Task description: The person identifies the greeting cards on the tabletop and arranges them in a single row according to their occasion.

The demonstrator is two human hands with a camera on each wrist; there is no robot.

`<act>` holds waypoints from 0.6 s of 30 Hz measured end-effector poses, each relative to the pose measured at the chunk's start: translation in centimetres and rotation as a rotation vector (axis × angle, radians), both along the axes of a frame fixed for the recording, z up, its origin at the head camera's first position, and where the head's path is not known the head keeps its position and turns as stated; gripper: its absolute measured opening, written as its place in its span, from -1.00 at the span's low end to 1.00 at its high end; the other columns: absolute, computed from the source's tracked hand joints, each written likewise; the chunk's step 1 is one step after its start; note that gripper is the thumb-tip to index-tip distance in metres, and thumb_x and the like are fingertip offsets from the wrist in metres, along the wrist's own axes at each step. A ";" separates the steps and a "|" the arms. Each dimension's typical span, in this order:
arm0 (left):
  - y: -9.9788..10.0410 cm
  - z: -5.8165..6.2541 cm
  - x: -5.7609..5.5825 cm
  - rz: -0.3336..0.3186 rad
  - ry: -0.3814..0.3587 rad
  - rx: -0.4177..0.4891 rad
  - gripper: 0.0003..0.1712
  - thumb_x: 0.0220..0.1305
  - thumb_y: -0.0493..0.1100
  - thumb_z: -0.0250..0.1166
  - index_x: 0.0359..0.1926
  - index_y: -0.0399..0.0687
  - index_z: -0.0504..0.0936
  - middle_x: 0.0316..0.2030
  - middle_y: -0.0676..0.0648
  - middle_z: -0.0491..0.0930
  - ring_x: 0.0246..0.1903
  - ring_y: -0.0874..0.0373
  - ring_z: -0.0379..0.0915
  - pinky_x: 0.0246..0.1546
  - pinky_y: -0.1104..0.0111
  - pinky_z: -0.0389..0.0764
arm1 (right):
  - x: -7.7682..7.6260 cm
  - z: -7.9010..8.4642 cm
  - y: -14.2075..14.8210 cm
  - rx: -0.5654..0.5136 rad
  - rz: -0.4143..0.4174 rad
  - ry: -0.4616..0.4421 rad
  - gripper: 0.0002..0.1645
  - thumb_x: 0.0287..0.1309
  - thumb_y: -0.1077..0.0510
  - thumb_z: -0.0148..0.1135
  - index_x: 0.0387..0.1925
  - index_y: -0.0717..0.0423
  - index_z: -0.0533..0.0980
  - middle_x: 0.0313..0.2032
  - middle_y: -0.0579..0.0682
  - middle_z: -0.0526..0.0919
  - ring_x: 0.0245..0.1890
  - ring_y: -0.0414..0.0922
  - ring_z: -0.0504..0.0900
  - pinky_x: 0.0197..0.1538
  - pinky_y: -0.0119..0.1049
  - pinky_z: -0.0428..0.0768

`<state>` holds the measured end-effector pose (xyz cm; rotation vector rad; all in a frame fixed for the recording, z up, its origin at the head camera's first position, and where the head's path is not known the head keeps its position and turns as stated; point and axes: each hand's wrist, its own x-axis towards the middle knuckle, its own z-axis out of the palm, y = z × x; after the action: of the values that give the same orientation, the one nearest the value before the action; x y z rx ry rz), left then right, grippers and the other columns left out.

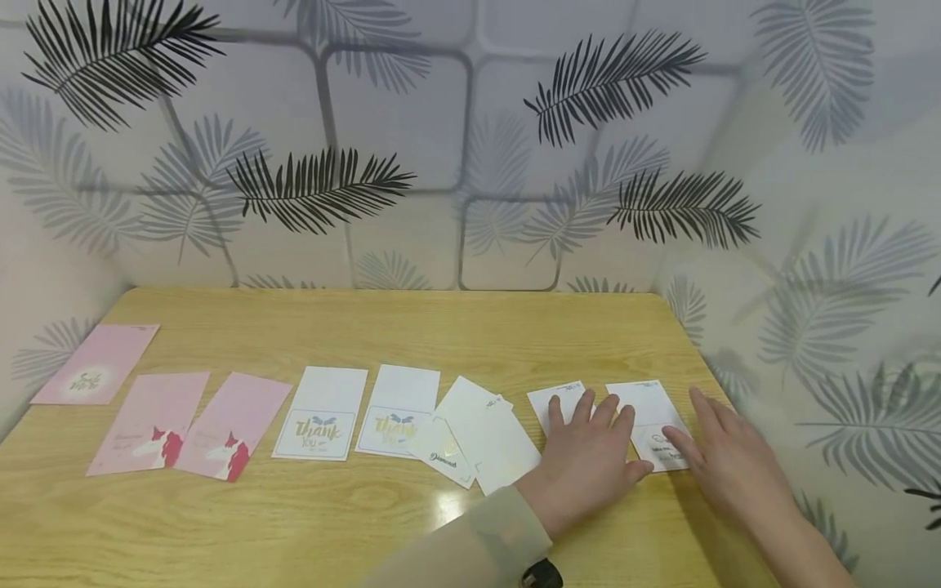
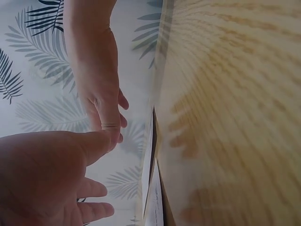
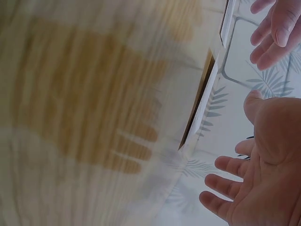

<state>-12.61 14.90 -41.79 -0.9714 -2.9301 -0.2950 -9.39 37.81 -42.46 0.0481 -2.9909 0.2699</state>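
My left hand (image 1: 584, 465) is spread palm down over a small white card (image 1: 546, 402), covering much of it. To its right lies a white folded card (image 1: 647, 404) with dark printed lettering. My right hand (image 1: 742, 461) is at that card's right edge, its thumb over the lettering. Both wrist views show the left hand (image 2: 42, 176) and the right hand (image 3: 273, 165) with extended fingers, raised off the tabletop and holding nothing. The white cards (image 3: 204, 101) appear edge-on there, slightly raised from the wood.
White cards (image 1: 488, 433) overlap left of the left hand, one reading "Diamonds" (image 1: 443, 457). Farther left are two "Thank You" cards (image 1: 323, 392) (image 1: 404, 388), two pink unicorn cards (image 1: 165, 400) (image 1: 246, 400) and another pink card (image 1: 103, 355). A leaf-patterned wall (image 1: 397, 122) borders the wooden table (image 1: 294, 523).
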 end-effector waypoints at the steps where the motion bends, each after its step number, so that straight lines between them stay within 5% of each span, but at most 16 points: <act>1: 0.1 -0.1 0.0 -0.002 0.007 0.000 -0.18 0.53 0.54 0.16 0.61 0.32 0.45 0.59 0.15 0.38 0.61 -0.01 0.23 0.50 -0.24 0.29 | 0.0 0.0 0.1 0.001 -0.003 -0.004 -0.05 0.73 -0.25 0.02 0.65 0.45 0.13 0.43 0.62 0.35 0.38 0.61 0.36 0.38 0.53 0.32; 18: 1.2 -0.5 0.3 -0.010 0.013 -0.046 -0.24 0.51 0.53 0.21 0.52 0.31 0.55 0.55 0.17 0.43 0.60 0.02 0.22 0.52 -0.18 0.28 | 0.0 0.2 0.4 0.009 -0.045 -0.094 -0.03 0.74 -0.26 -0.01 0.60 0.54 0.16 0.36 0.68 0.38 0.35 0.68 0.34 0.34 0.57 0.33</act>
<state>-12.35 16.08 -42.27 -0.9894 -2.9337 -0.2225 -9.36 38.24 -42.30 -0.0316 -3.0816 0.2605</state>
